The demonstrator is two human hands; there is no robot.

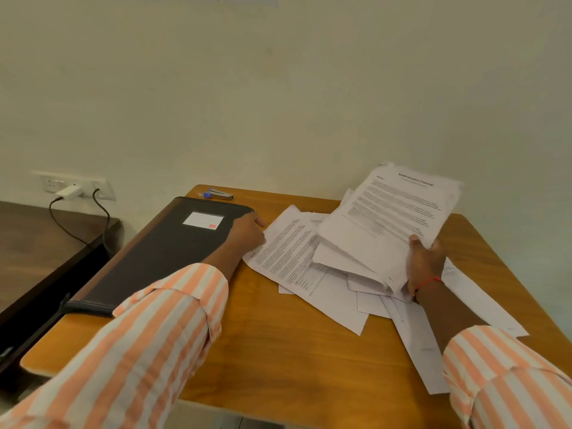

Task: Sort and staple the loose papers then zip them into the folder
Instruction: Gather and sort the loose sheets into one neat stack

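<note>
Several loose printed papers (297, 264) lie scattered on the right half of a wooden table (278, 351). My right hand (425, 264) grips the near edge of a raised bundle of papers (387, 218), tilted up toward the wall. My left hand (247, 233) rests at the left edge of a sheet, beside the right edge of a black zip folder (161, 255) with a white label, lying closed on the table's left side. A small stapler (220, 194) with a blue end sits at the far left corner of the table.
A dark wooden surface (37, 239) stands lower to the left. On the wall behind it, a socket panel (74, 184) holds a white charger and two black cables. A plain wall rises right behind the table.
</note>
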